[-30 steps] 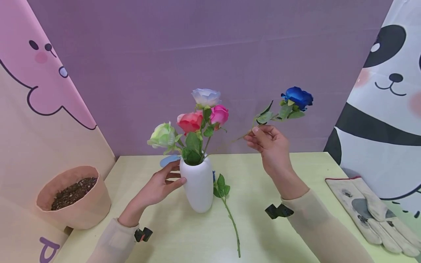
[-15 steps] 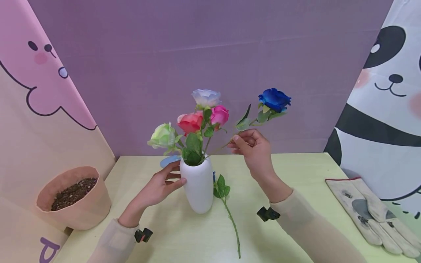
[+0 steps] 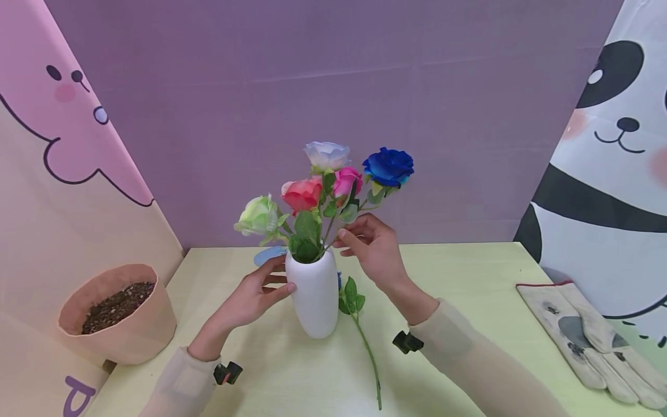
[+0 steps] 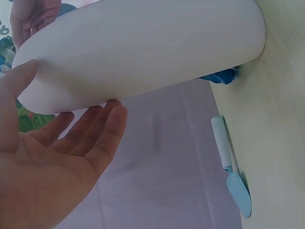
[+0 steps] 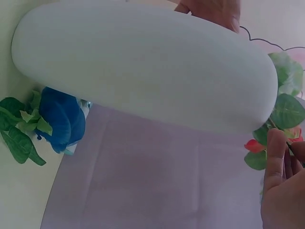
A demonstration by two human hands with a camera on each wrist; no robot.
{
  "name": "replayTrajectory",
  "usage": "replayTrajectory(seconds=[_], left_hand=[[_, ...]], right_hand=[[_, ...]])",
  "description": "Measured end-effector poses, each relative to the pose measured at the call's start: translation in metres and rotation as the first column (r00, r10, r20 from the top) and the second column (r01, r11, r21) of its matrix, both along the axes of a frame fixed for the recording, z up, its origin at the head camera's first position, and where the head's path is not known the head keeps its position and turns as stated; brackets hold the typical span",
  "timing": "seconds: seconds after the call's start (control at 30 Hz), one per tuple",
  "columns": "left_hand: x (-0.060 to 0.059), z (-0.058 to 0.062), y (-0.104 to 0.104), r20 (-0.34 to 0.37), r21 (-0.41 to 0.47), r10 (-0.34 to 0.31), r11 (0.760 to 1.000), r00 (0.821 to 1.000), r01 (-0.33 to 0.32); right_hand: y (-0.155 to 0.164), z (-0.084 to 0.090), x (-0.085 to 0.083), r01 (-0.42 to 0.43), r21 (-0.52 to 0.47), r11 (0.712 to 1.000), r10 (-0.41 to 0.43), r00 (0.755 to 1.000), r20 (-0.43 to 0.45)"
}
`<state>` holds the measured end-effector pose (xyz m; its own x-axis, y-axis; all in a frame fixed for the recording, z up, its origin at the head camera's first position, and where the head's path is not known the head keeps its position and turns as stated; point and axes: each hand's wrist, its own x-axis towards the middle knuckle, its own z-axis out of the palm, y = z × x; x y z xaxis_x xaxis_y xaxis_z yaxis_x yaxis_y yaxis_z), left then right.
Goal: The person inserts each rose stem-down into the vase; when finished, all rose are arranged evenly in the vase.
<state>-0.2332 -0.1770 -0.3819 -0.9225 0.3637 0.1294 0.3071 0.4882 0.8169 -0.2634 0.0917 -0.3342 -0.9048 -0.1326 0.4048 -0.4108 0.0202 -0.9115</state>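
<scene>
In the head view, my left hand (image 3: 255, 296) holds the white vase (image 3: 315, 301) upright by its left side, thumb in front and fingers behind. My right hand (image 3: 376, 250) pinches the stem of a blue rose (image 3: 388, 168) just right of the vase mouth; the stem slants down into the opening. A pale lilac rose (image 3: 327, 155), a pink rose (image 3: 346, 182), a coral rose (image 3: 302, 195) and a light green rose (image 3: 257, 216) stand in the vase. Another blue rose (image 5: 62, 119) lies on the table behind the vase, its bloom mostly hidden in the head view.
A blue trowel (image 4: 237, 191) with a pale handle lies behind the vase. On the left stands a peach pot (image 3: 148, 324) of soil. A pair of work gloves (image 3: 578, 333) lies at the right edge. A purple cloth (image 3: 219, 116) hangs behind the table.
My right hand has moved left and slightly down with the blue rose, bringing its bloom close to the other flowers and its stem further into the vase. My left hand stays put.
</scene>
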Motion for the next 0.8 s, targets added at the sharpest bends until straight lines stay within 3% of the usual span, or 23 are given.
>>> replayTrajectory(seconds=[0.3,0.43,0.8], left_hand=[[0.000,0.001,0.001,-0.006,-0.009,-0.002,1.000,1.000,0.002],[0.000,0.001,0.001,-0.006,-0.012,0.005,1.000,1.000,-0.005],[0.000,-0.001,0.001,-0.005,-0.006,-0.002,1.000,1.000,0.002]], right_hand=[[-0.011,-0.003,-0.007,0.004,0.066,0.998,-0.004,1.000,-0.001],[-0.015,-0.002,-0.008,0.027,0.094,0.995,-0.032,0.998,0.049],[-0.017,0.001,-0.011,0.066,0.088,0.994,-0.073,0.995,0.072]])
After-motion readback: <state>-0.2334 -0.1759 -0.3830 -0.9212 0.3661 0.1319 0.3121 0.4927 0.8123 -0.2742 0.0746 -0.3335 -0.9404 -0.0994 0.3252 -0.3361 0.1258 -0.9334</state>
